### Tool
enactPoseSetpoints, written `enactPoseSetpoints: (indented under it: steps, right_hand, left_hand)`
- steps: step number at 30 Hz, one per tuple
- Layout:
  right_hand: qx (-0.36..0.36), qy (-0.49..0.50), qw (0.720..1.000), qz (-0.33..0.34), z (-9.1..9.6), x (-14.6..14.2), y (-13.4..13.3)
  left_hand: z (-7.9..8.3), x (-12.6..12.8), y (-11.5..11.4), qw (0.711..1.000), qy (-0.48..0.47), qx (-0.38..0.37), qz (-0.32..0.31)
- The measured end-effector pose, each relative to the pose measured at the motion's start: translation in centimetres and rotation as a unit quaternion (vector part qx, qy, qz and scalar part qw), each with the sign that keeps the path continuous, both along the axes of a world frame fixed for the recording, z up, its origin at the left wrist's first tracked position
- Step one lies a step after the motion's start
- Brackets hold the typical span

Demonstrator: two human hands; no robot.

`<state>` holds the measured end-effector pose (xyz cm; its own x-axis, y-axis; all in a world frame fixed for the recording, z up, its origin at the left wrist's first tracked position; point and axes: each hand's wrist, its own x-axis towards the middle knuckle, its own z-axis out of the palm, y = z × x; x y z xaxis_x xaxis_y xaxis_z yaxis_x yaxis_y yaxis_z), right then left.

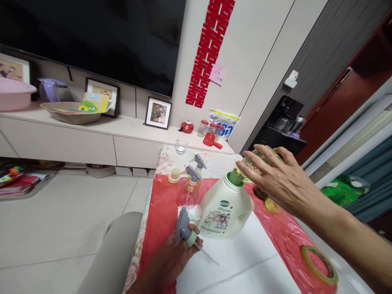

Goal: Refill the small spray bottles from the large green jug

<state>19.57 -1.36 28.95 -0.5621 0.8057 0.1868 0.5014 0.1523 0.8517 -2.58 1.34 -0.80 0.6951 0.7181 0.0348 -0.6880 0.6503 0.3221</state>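
My left hand (171, 259) is closed around a grey and green spray nozzle (185, 229) with its thin dip tube (206, 255) sticking out to the right, low over the table. My right hand (280, 177) holds a clear bottle of pale yellow liquid (257, 161), tipped toward the open green neck (234, 177) of a large white jug (225, 208) standing on the table. The fingers lie stretched along the bottle. Behind the jug stand two clear spray bottles (191, 185) with grey trigger heads.
A red cloth (161, 212) and a white sheet (245, 261) cover the table. A roll of green tape (320, 265) lies near right. A small yellow cap (272, 205), a cream lid (174, 175) and a glass (180, 147) sit farther off. A low cabinet (92, 141) runs along the wall.
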Motion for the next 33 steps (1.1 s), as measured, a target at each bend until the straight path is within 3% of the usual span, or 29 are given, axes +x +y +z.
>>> enactPoseSetpoints:
  steps: [23, 29, 33]
  right_hand:
    - [0.022, -0.046, 0.998, 0.039, -0.2, -0.5, -0.2]
    - [0.035, 0.096, 0.992, -0.069, -1.5, 0.9, -0.8]
    - [0.014, 0.31, 0.944, -0.113, -2.8, 3.4, -3.5]
  left_hand:
    - [0.1, 0.0, -0.2, 1.0, 0.002, 0.003, 0.005]
    - [0.4, -0.2, 0.2, 1.0, 0.021, -0.007, -0.005]
    - [1.9, -0.6, 0.1, 0.998, 0.041, -0.036, 0.036]
